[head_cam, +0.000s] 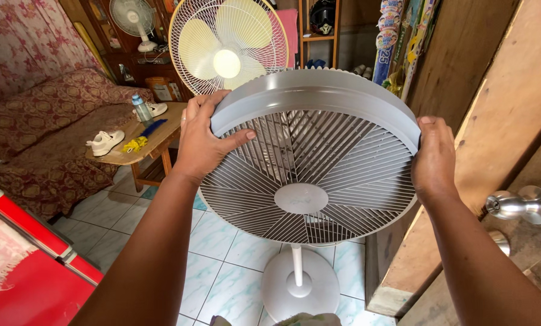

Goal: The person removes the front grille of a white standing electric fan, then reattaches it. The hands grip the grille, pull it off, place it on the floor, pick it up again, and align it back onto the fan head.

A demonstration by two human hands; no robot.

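Head camera looks down on two bare hands holding a grey round fan grille (309, 175) up in front of the chest, tilted so its ribbed face and plain centre disc show. The left hand (201, 142) clasps the grille's left rim, thumb lying across the ribs and fingers curled over the edge. The right hand (434, 160) clasps the right rim, fingers wrapped behind it and hidden. The grille hangs in the air above a white fan stand (297, 281), whose pole and round base rest on the pale tiled floor (222, 253).

Behind the grille stands a cream-bladed pedestal fan (227, 45) in a white wire cage, and farther back a small white desk fan (134, 21) sits on a shelf. To the left, a low wooden table (152, 142) carries a clear plastic bottle (141, 110) with a blue cap and pale label, a white sneaker (105, 142) and a small yellow packet (135, 144). A couch in red patterned fabric (47, 127) lies beyond it. A vertical strip of round coloured stickers (388, 36) hangs at the upper right, beside a wooden door (500, 139) with a silver knob (524, 205).
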